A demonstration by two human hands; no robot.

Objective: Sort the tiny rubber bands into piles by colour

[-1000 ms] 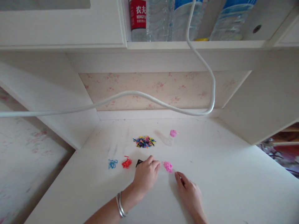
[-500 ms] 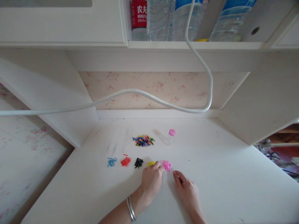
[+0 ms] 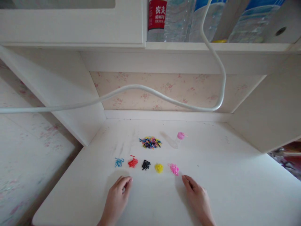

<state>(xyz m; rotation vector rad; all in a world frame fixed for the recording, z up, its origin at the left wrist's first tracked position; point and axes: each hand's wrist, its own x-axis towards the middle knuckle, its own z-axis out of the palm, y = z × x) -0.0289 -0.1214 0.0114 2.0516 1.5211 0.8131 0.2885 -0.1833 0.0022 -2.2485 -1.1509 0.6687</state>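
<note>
My left hand (image 3: 118,195) is closed, thumb and forefinger tips together, on the white desk below the red pile of small elastic bands (image 3: 133,162) and the black pile (image 3: 146,165). My right hand (image 3: 197,197), also pinched closed, is just below and right of the pink pile (image 3: 174,169). Anything within either pinch is too small or hidden to make out. A blue pile (image 3: 119,162) and a yellow pile (image 3: 159,168) complete the row. Behind it lies a larger mixed-colour heap of bands (image 3: 150,142).
A small clear bottle with a pink cap (image 3: 181,135) stands behind the row, right of the heap. A white cable (image 3: 145,88) hangs across the view. Water bottles (image 3: 157,18) stand on the shelf above the desk (image 3: 155,201), which has side panels left and right.
My left hand has moved left from beside the yellow and pink piles, uncovering the yellow one. The right hand stays near the pink pile. The whole view has shifted slightly.
</note>
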